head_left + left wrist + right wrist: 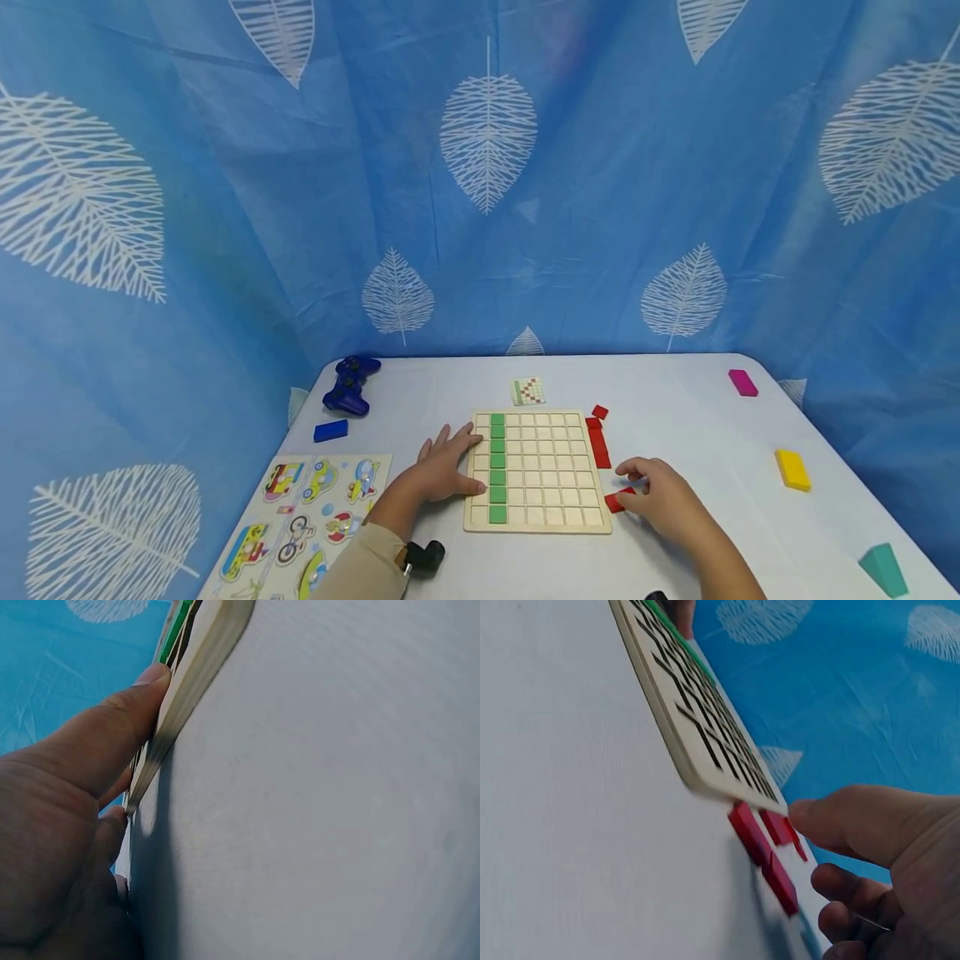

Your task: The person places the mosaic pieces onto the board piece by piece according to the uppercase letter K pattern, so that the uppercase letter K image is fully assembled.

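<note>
A wooden grid board (555,471) lies flat in the middle of the table, with a column of green tiles (498,460) near its left side. My left hand (446,467) rests on the board's left edge, fingers spread and thumb (135,712) on the rim. Along the board's right side lie several red tiles (598,446). Two red tiles (780,883) at the near right corner are close to my right hand (663,500). Its thumb and loosely bent fingers (847,889) stand apart, and no tile shows between them in the right wrist view.
A small pattern card (528,391) lies behind the board. At left are a blue game controller (349,386), a blue block (331,431) and a picture puzzle board (300,521). Pink (743,382), yellow (792,470) and teal (885,570) blocks lie at right. A blue curtain (487,250) hangs behind.
</note>
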The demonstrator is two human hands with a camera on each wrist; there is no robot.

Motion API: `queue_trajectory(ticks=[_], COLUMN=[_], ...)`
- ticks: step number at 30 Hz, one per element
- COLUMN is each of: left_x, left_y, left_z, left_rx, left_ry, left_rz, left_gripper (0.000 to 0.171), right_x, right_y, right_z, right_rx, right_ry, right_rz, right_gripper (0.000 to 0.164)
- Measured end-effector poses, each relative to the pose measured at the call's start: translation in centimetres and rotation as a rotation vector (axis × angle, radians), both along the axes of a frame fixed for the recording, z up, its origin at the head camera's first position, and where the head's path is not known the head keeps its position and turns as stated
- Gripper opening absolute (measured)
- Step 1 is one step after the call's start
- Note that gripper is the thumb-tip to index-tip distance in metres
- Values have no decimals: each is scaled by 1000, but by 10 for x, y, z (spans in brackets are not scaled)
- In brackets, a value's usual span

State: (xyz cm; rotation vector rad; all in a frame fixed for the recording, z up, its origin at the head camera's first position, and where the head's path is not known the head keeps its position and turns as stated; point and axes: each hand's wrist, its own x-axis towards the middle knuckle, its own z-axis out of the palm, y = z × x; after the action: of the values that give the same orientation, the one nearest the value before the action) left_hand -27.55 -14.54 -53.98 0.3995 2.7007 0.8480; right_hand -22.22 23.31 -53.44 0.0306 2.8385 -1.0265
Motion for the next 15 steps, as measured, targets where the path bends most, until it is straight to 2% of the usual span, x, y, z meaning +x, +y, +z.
queue_trajectory(ticks=[6,15], left_x=[-3,-3], left_y=[0,0], left_z=[-4,-4], left_rx=[-3,-3], left_ry=[4,8], left_rz=[0,-5], left_gripper=[88,89], right_x=[2,1], right_y=[13,13], right_z=[-8,-12], right_rx=[-28,7], right_ry=[-68,-79], right_rz=[20,59], right_gripper=[41,35])
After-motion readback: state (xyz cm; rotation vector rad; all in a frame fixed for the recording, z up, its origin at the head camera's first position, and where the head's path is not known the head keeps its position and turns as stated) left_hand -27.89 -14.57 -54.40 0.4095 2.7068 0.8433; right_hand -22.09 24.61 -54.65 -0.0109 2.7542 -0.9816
